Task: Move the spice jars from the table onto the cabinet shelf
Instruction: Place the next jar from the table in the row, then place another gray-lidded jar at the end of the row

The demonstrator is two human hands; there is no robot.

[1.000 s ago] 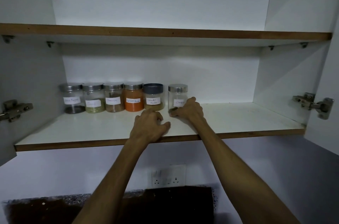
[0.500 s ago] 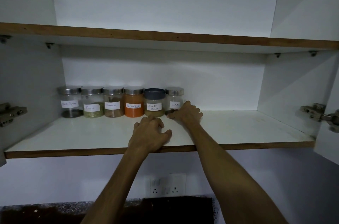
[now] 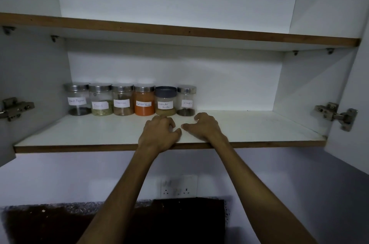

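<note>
Several labelled spice jars stand in a row at the back left of the lower cabinet shelf (image 3: 79, 133): black pepper (image 3: 77, 99), fennel (image 3: 100, 100), cinnamon (image 3: 122, 100), red chilli powder (image 3: 144, 100), coriander powder (image 3: 165, 101) with a dark lid, and cloves (image 3: 186, 101) at the right end. My left hand (image 3: 159, 133) rests on the shelf near its front edge, fingers loosely curled, holding nothing. Beside it my right hand (image 3: 202, 126) also rests on the shelf, a little in front of the cloves jar and apart from it, empty.
The upper shelf (image 3: 179, 30) runs above. Door hinges (image 3: 17, 108) stick out at the left, and a hinge (image 3: 337, 114) at the right on the open door. A wall socket (image 3: 178, 185) sits below the cabinet, above a dark counter (image 3: 119, 221).
My right hand pushed the cloves jar back into line with the row, then let go and drew back toward the shelf's front. The left hand stayed on the shelf.
</note>
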